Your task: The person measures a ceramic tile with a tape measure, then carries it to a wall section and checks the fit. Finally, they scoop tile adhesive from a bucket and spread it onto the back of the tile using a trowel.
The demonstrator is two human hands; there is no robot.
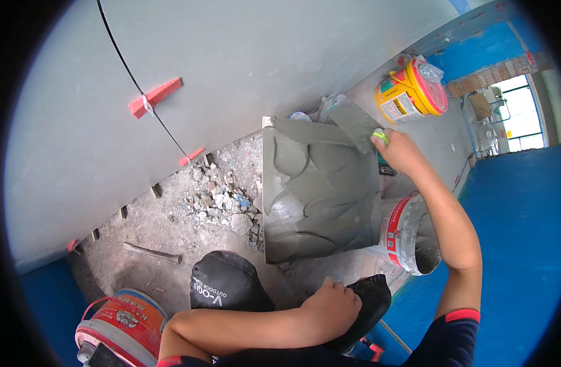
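A square slab (322,183), its face spread with wet grey mortar in curved sweeps, is in front of me. At its far right corner, my right hand (398,150) is closed around the yellow-green handle of a trowel (352,122). Grey mortar coats the trowel's blade, which lies over the slab's edge. My left hand (330,309) rests, fingers curled in, on my right knee, which has a black covering (372,300). Nothing shows in that hand, though its underside is hidden. My left knee wears a black knee pad (225,282).
A large grey panel (189,55) fills the left, with red wedges (157,98) along its dark joint. Broken rubble (222,202) and a bar-like tool (152,252) lie below. Around me stand a yellow bucket (400,107), a white bucket (393,229) and a red bucket (124,321).
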